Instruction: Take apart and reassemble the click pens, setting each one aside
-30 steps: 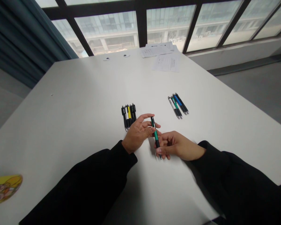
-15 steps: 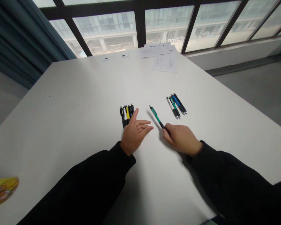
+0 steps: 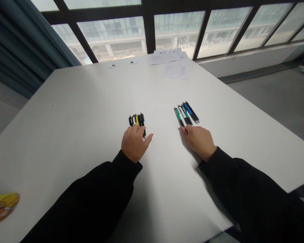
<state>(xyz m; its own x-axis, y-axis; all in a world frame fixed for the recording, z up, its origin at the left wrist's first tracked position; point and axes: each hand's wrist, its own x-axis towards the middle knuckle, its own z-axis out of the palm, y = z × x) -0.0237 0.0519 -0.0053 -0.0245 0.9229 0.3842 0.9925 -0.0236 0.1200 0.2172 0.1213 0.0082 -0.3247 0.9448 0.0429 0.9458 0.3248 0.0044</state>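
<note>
- Right hand (image 3: 200,140): palm down, thumb and fingers drawn together on the lower black grip of a green click pen (image 3: 177,114). Pen tip hidden under the fingers.
- Low hold leaves the barrel and clip end uncovered, probably so the pen can lie parallel to its neighbours without the fingers knocking them.
- Green click pen sits at the left edge of the right-hand row, on or very near the surface; contact cannot be told.
- Left hand (image 3: 134,142): palm down, loosely spread, thumb out to the side, nothing seen in its grasp. Fingers cover the lower part of the left-hand row; whether they press on the pens cannot be told. Likely steadying or squaring them.
- Under it, left to right: black pen (image 3: 130,120), white pen (image 3: 134,120), yellow pen (image 3: 137,120), then two more black ones. Clickers all point away, presumably for a neat line.
- Right-hand row beyond the held pen: white, green, blue (image 3: 188,108), black, slanted, clickers away too.
- White table (image 3: 91,101) beneath, bare surface between both rows, keeping them distinct.
- Far edge: printed papers (image 3: 167,58), by the window.
</note>
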